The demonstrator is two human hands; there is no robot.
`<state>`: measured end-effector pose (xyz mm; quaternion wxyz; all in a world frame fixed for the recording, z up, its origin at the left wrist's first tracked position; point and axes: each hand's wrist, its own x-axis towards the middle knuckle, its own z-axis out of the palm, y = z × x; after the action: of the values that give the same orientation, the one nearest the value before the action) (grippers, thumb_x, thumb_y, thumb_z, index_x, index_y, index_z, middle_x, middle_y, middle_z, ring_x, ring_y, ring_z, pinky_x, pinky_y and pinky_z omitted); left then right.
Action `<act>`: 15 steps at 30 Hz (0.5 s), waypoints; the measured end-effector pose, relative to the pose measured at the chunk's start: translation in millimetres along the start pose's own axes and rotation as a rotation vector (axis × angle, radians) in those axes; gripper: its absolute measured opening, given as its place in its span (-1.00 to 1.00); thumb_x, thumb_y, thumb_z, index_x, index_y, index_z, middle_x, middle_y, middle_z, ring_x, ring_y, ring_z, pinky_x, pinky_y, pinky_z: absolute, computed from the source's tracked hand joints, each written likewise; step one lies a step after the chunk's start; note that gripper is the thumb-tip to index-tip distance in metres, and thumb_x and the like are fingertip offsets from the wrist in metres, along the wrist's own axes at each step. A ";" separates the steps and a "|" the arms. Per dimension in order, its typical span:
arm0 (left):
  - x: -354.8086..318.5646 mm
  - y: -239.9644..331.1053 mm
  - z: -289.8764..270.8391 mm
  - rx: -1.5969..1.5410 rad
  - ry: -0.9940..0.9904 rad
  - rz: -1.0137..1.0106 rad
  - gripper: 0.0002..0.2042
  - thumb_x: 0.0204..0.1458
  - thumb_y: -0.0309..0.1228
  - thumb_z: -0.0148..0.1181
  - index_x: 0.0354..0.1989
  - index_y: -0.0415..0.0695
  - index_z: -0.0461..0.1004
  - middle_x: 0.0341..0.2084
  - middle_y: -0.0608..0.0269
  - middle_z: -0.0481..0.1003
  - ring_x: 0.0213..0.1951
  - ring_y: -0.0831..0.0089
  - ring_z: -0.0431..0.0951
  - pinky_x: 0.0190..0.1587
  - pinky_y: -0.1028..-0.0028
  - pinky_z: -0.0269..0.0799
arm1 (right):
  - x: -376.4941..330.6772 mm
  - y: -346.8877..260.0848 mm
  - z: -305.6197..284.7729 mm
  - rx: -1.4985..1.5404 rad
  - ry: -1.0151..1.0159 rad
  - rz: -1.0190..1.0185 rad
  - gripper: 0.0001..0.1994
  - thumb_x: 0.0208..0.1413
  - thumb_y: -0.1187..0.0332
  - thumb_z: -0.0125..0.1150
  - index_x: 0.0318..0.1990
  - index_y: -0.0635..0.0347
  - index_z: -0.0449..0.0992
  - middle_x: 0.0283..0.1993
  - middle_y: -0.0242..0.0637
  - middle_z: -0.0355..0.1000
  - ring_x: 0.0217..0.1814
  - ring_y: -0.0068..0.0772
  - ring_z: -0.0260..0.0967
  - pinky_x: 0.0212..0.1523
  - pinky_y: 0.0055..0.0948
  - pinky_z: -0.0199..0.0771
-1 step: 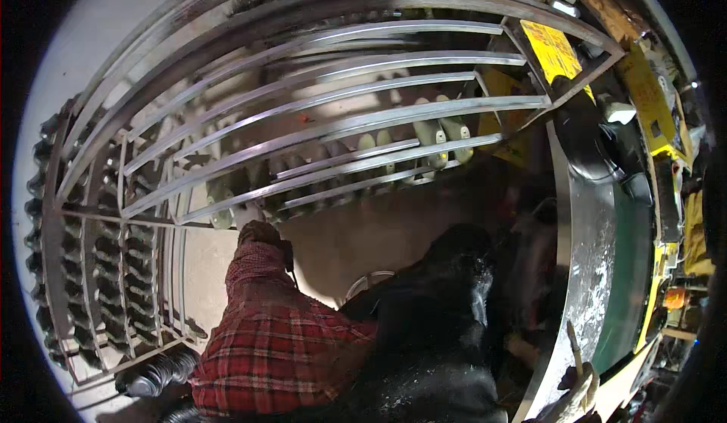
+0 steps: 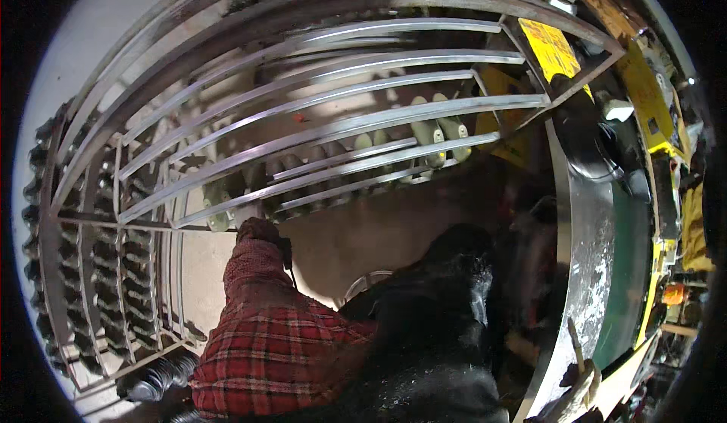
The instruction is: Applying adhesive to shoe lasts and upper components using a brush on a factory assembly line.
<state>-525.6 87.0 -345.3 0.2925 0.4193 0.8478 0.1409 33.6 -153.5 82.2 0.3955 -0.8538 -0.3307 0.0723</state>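
My left arm, in a red plaid sleeve with a dark cuff, reaches forward to the lower edge of a metal rack [image 2: 341, 124]. Only a pale bit of my left hand [image 2: 248, 212] shows past the cuff, beside a pale green shoe sole [image 2: 218, 199]; its fingers are too hidden to tell what they grip. At the lower right, my pale-gloved right hand [image 2: 579, 394] is closed around a thin wooden stick [image 2: 575, 341], whose tip points up beside the metal edge of a conveyor [image 2: 587, 271]. Whether the stick carries bristles cannot be made out.
Several more soles [image 2: 430, 139] line the rack's lower bars. Another rack holding dark shoes [image 2: 106, 287] stands at the left. A black boot [image 2: 591, 150] rests at the conveyor's far end, near yellow panels [image 2: 550, 48]. Dark round items [image 2: 163, 377] lie on the floor.
The rack's left end and my left hand sit slightly further left in the picture. My right hand and the stick have hardly moved.
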 end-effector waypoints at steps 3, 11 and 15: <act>28.3 -7.1 6.6 0.037 -0.034 -0.029 -0.67 0.14 -0.27 0.10 0.03 -0.14 0.40 -0.17 0.07 0.48 -0.17 0.25 0.50 -0.10 0.25 0.45 | 5.6 4.6 4.1 0.043 -0.031 0.014 -0.66 0.21 0.19 0.06 -0.15 0.38 0.45 -0.39 -0.29 0.42 -0.41 -0.63 0.29 -0.40 -0.63 0.26; 73.6 1.2 18.2 -0.159 -0.163 0.035 -0.66 0.12 -0.25 0.11 0.03 -0.13 0.39 -0.09 0.10 0.45 -0.09 0.20 0.45 0.00 0.22 0.38 | -1.4 25.6 11.8 0.046 0.073 -0.007 -0.71 0.21 0.24 0.06 -0.18 0.36 0.45 -0.50 -0.33 0.39 -0.54 -0.67 0.25 -0.51 -0.66 0.22; 53.3 -6.0 5.1 -0.738 -0.355 0.002 -0.65 0.12 -0.24 0.11 0.03 -0.13 0.39 -0.05 0.12 0.43 -0.04 0.18 0.43 0.05 0.20 0.34 | -8.2 29.9 8.0 0.008 0.058 0.025 -0.79 0.13 0.33 0.09 -0.25 0.32 0.52 -0.43 -0.30 0.45 -0.42 -0.54 0.32 -0.35 -0.55 0.31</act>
<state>-551.7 125.7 -372.3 0.5650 0.3048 0.6762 0.3614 39.3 -167.6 54.1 0.4075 -0.8581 -0.3079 0.0536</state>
